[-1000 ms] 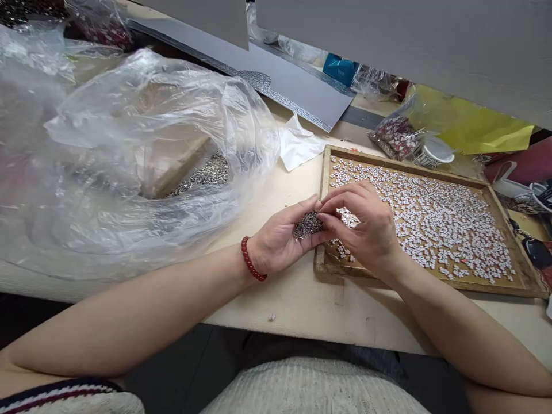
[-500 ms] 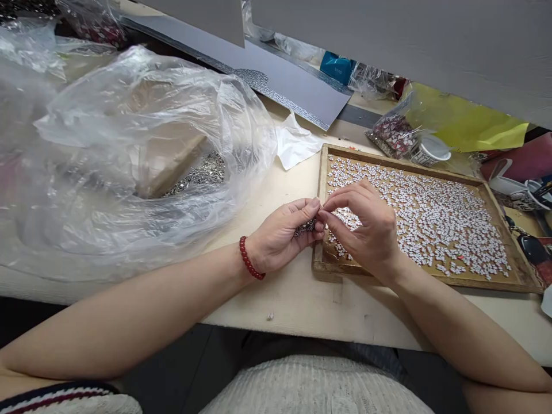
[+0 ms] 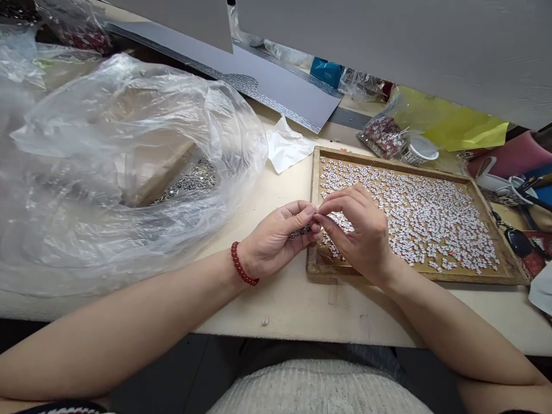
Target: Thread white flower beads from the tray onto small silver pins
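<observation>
My left hand (image 3: 276,241), with a red bead bracelet (image 3: 241,265) at the wrist, is curled around a clump of small metal pins (image 3: 301,232). My right hand (image 3: 357,230) meets it fingertip to fingertip and pinches something tiny I cannot make out. Both hands hover at the near left corner of a wooden tray (image 3: 317,270) covered with several small white-and-red pieces (image 3: 422,213).
A large clear plastic bag (image 3: 121,167) holding more metal pins (image 3: 190,179) fills the left of the table. White paper (image 3: 284,146), a grey board (image 3: 276,80), a small bag of red pieces (image 3: 382,135), a cup (image 3: 418,150) and yellow plastic (image 3: 457,123) lie behind the tray.
My left hand has closed further over the pins, hiding most of them. Both hands stay together at the tray corner; the view has shifted slightly.
</observation>
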`<state>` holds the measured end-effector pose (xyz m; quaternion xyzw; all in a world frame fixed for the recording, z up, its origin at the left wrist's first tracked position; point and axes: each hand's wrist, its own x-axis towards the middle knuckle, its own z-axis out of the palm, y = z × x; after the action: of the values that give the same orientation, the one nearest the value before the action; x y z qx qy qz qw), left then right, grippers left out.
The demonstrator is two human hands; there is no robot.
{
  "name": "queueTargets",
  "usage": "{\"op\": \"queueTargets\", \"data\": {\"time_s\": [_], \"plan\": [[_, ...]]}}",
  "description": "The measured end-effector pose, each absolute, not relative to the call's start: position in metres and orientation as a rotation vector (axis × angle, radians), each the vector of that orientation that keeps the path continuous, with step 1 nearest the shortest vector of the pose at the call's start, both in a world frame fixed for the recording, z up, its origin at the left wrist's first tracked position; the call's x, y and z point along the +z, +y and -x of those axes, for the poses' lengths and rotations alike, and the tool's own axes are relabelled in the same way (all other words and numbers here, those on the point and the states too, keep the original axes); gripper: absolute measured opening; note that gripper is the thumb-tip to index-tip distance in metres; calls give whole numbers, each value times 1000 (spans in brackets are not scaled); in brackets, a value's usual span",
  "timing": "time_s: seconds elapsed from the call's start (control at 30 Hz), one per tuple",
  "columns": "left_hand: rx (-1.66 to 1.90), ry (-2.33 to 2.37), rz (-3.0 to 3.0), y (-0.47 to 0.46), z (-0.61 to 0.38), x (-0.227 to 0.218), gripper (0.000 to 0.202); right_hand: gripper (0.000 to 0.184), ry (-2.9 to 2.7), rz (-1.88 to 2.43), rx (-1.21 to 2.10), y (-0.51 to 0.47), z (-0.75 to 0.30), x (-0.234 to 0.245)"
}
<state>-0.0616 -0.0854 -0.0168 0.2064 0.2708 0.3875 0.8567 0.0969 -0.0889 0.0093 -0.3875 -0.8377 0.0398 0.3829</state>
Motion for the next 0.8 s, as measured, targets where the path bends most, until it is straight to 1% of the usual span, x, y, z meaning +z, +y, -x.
{"op": "queueTargets", "data": {"time_s": [0.13, 0.23, 0.4, 0.6, 0.8], "plan": [[818, 591, -468, -87, 62, -17, 13, 7, -2156, 981, 100, -91, -98, 10], [821, 602, -475, -88, 62, -15, 12, 5, -2152, 999, 161, -92, -99, 11], [803, 626, -441, -87, 62, -12, 10, 3, -2122, 1096, 359, -93, -103, 15], [771, 612, -464, -88, 62, -13, 16, 5, -2041, 1153, 614, -94, -106, 15], [745, 595, -502, -88, 62, -14, 20, 4, -1993, 1159, 755, -94, -109, 14]]}}
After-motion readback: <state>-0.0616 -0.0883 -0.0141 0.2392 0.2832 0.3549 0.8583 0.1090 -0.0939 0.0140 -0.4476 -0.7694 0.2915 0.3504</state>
